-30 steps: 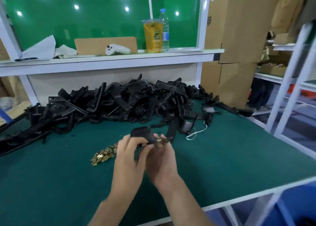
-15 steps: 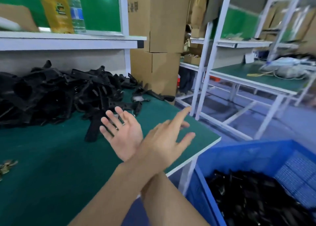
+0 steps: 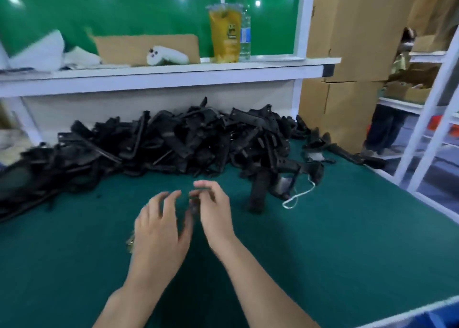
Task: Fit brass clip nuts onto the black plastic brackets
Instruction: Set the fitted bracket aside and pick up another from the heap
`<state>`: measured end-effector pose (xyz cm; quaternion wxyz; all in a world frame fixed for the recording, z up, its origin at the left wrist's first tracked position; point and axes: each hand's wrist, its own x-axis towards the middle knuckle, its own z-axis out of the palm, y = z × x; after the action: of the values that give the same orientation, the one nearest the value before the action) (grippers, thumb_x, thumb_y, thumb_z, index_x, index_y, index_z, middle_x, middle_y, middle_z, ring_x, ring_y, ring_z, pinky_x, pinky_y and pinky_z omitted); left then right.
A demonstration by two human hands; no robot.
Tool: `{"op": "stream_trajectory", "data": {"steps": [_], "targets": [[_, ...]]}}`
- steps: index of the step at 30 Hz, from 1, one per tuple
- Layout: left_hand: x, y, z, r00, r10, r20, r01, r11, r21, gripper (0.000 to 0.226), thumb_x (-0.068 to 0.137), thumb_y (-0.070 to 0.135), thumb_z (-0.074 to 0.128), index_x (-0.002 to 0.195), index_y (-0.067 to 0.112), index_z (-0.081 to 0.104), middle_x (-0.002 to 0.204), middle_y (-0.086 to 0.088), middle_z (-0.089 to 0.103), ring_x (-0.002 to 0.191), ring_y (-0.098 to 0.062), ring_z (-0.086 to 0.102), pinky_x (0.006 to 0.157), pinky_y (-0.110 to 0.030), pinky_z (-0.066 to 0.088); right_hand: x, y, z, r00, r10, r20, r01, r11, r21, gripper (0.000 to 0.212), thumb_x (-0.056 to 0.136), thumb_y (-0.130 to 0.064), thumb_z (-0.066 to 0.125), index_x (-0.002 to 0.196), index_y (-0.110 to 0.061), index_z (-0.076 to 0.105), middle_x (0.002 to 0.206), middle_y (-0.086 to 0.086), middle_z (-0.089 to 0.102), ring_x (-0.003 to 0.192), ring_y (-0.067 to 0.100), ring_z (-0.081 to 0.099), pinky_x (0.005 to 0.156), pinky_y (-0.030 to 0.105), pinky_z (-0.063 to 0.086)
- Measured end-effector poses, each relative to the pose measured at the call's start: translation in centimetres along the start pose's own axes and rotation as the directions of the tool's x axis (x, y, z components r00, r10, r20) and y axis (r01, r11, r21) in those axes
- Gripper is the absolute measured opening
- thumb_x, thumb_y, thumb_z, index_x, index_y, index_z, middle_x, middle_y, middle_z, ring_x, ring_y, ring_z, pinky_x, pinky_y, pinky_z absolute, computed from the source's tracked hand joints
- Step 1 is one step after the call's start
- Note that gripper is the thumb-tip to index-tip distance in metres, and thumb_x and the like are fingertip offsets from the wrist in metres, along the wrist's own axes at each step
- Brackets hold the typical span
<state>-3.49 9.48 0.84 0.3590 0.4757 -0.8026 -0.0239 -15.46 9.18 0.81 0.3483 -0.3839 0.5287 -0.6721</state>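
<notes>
A long heap of black plastic brackets (image 3: 173,144) lies along the back of the green table (image 3: 335,240). One bracket (image 3: 259,191) sticks out of the heap toward me, right of my hands. A few brass clip nuts (image 3: 130,241) peek out from under the left edge of my left hand (image 3: 159,230), which hovers over the mat with fingers spread. My right hand (image 3: 216,213) is beside it, fingers loosely curled and apart. Both hands are motion-blurred, and I see nothing held in either.
A white string loop (image 3: 298,196) lies by the protruding bracket. The white shelf (image 3: 173,73) behind the heap carries a yellow drink pouch (image 3: 224,33), a water bottle, a white controller and cardboard. Cardboard boxes (image 3: 347,54) and white racking stand to the right. A blue bin corner shows at bottom right.
A second ago both hands held a bracket with a clip. Then the view swung right over a blue bin with both hands empty. Now it is back on the table, hands still empty.
</notes>
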Motion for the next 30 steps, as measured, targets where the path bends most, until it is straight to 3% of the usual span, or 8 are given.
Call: {"op": "stream_trajectory", "data": {"steps": [2, 5, 10, 16, 18, 20, 22, 30], "targets": [[-0.5, -3.5, -0.3, 0.984, -0.109, 0.140, 0.080, 0.978, 0.194, 0.066, 0.094, 0.045, 0.060, 0.148, 0.011, 0.044, 0.150, -0.021, 0.042, 0.140, -0.040, 0.040, 0.115, -0.055, 0.034, 0.8, 0.9, 1.9, 0.999, -0.023, 0.033, 0.026, 0.995, -0.093, 0.026, 0.104, -0.017, 0.044, 0.100, -0.035, 0.062, 0.100, -0.012, 0.068, 0.086, 0.001, 0.064, 0.078, 0.020, 0.049], [-0.5, -6.9, -0.1, 0.909, -0.255, 0.330, 0.171, 0.949, 0.264, 0.078, 0.096, 0.067, 0.035, 0.160, 0.025, 0.016, 0.166, -0.010, 0.015, 0.154, -0.031, 0.011, 0.125, -0.045, 0.013, 1.5, 2.0, 4.9, 0.993, -0.046, 0.106, 0.072, 0.963, -0.261, 0.027, 0.104, -0.017, 0.044, 0.107, -0.041, 0.057, 0.109, -0.019, 0.060, 0.089, -0.006, 0.058, 0.069, 0.013, 0.046], [2.0, -8.2, 1.2, 0.900, -0.046, 0.434, 0.012, 0.997, 0.082, 0.055, 0.101, 0.042, 0.048, 0.153, 0.029, 0.033, 0.155, 0.006, 0.036, 0.144, -0.021, 0.031, 0.116, -0.033, 0.031, 3.5, 3.9, 6.9, 0.986, -0.096, 0.138, 0.152, 0.859, -0.488, 0.034, 0.103, -0.017, 0.044, 0.131, -0.035, 0.049, 0.131, -0.016, 0.046, 0.118, -0.001, 0.041, 0.099, 0.021, 0.038], [3.8, -8.8, 2.0, 0.936, 0.039, 0.349, -0.048, 0.999, 0.017, 0.030, 0.103, 0.041, 0.047, 0.129, 0.032, 0.057, 0.123, 0.015, 0.054, 0.113, -0.011, 0.044, 0.082, -0.022, 0.036, 8.0, 2.5, 8.6, 0.933, -0.212, 0.292, 0.360, 0.488, -0.795, 0.049, 0.103, -0.020, 0.047, 0.150, -0.026, 0.036, 0.151, -0.004, 0.034, 0.125, 0.019, 0.045, 0.101, 0.037, 0.045], [3.9, -9.1, 2.3, 0.940, 0.073, 0.332, -0.085, 0.996, 0.022, 0.027, 0.105, 0.043, 0.043, 0.123, 0.033, 0.059, 0.118, 0.015, 0.053, 0.107, -0.011, 0.044, 0.090, -0.024, 0.037, 10.1, 2.1, 9.5, 0.936, -0.168, 0.308, 0.348, 0.332, -0.877, 0.055, 0.104, -0.022, 0.048, 0.155, -0.025, 0.027, 0.159, -0.001, 0.025, 0.104, 0.022, 0.057, 0.077, 0.034, 0.050], [3.9, -9.5, 2.1, 0.949, 0.066, 0.309, -0.075, 0.997, 0.018, 0.025, 0.105, 0.045, 0.041, 0.118, 0.033, 0.059, 0.111, 0.015, 0.052, 0.103, -0.010, 0.044, 0.094, -0.024, 0.037, 11.9, 2.5, 10.4, 0.945, -0.096, 0.313, 0.327, 0.221, -0.919, 0.060, 0.105, -0.023, 0.048, 0.157, -0.024, 0.019, 0.163, 0.002, 0.018, 0.078, 0.023, 0.057, 0.051, 0.030, 0.037], [3.7, -9.8, 1.9, 0.961, 0.062, 0.271, -0.072, 0.997, 0.030, 0.025, 0.105, 0.044, 0.039, 0.116, 0.032, 0.058, 0.110, 0.015, 0.053, 0.103, -0.009, 0.044, 0.093, -0.022, 0.036, 12.9, 3.0, 10.5, 0.948, -0.021, 0.316, 0.317, 0.112, -0.942, 0.061, 0.105, -0.023, 0.048, 0.157, -0.021, 0.016, 0.161, 0.006, 0.021, 0.081, 0.026, 0.062, 0.051, 0.031, 0.033], [4.0, -10.6, 1.7, 0.974, 0.069, 0.215, -0.065, 0.998, -0.028, 0.024, 0.107, 0.042, 0.038, 0.115, 0.035, 0.060, 0.112, 0.020, 0.057, 0.102, -0.004, 0.047, 0.092, -0.021, 0.035, 13.0, 3.0, 10.7, 0.911, -0.207, 0.357, 0.377, 0.063, -0.924, 0.034, 0.106, -0.026, 0.043, 0.139, -0.022, 0.051, 0.127, 0.001, 0.048, 0.068, 0.023, 0.061, 0.048, 0.029, 0.026]]}}
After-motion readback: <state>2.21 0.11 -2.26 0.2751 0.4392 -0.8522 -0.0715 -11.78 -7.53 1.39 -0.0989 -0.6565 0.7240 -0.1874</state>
